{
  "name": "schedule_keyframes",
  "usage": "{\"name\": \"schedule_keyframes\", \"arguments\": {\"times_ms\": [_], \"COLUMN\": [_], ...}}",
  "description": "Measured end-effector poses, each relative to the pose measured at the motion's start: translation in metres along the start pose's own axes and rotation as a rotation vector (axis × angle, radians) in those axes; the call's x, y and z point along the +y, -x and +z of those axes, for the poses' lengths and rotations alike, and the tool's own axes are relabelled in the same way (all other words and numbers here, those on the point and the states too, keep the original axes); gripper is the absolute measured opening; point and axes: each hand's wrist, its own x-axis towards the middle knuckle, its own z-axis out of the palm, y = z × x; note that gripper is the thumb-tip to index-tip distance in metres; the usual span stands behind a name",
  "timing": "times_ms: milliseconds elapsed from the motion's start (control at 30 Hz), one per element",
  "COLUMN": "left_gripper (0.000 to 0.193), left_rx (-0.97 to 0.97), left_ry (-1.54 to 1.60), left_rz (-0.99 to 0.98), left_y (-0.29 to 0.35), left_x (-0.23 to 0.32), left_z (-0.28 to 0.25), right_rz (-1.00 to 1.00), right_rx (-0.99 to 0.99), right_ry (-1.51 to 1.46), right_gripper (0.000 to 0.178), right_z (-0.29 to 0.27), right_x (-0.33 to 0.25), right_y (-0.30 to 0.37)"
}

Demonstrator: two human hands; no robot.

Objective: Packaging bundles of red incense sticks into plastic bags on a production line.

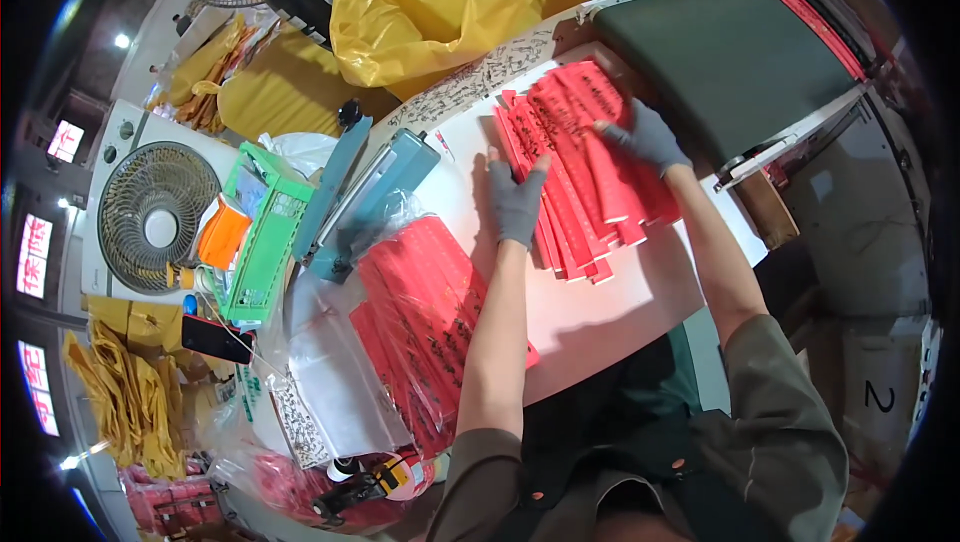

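Observation:
A fanned pile of long red printed paper strips [575, 167] with pale ends lies on the white work surface. My left hand [517, 200], in a grey fingertip-less glove, grips the pile's left edge, its thumb over the strips. On the pile's right side, my right hand [650, 140], gloved alike, clasps the upper strips, with some fingers hidden. The pile's top is slightly blurred. Left of my left forearm, several red strips in clear plastic bags [420, 307] lie stacked.
A blue-grey bag sealer [375, 207] stands left of the sheet, beside a green basket [265, 232] and a fan [160, 222]. A dark green conveyor belt [740, 62] lies at the upper right. A yellow plastic bag [450, 12] bulges at the back. A phone [217, 338] rests at left.

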Motion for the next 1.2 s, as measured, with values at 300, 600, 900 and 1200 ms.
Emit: {"name": "schedule_keyframes", "arguments": {"times_ms": [300, 600, 900, 1200], "left_gripper": [0.048, 0.041, 0.070, 0.099], "left_rx": [-0.380, -0.588, -0.764, -0.464], "left_ry": [0.573, 0.472, 0.619, 0.466], "left_rz": [-0.578, -0.335, -0.290, 0.182], "left_y": [0.168, 0.234, 0.174, 0.167], "left_x": [0.056, 0.114, 0.131, 0.160], "left_z": [-0.046, -0.085, -0.105, -0.103], "right_rz": [0.109, -0.038, 0.110, -0.497], "right_rx": [-0.432, -0.633, -0.713, -0.059], "right_ry": [-0.916, -0.854, -0.891, -1.034], "right_gripper": [0.082, 0.115, 0.099, 0.135], "right_z": [-0.010, -0.026, -0.064, -0.063], "right_x": [-0.052, -0.071, -0.119, -0.173], "right_y": [0.186, 0.273, 0.211, 0.204]}}
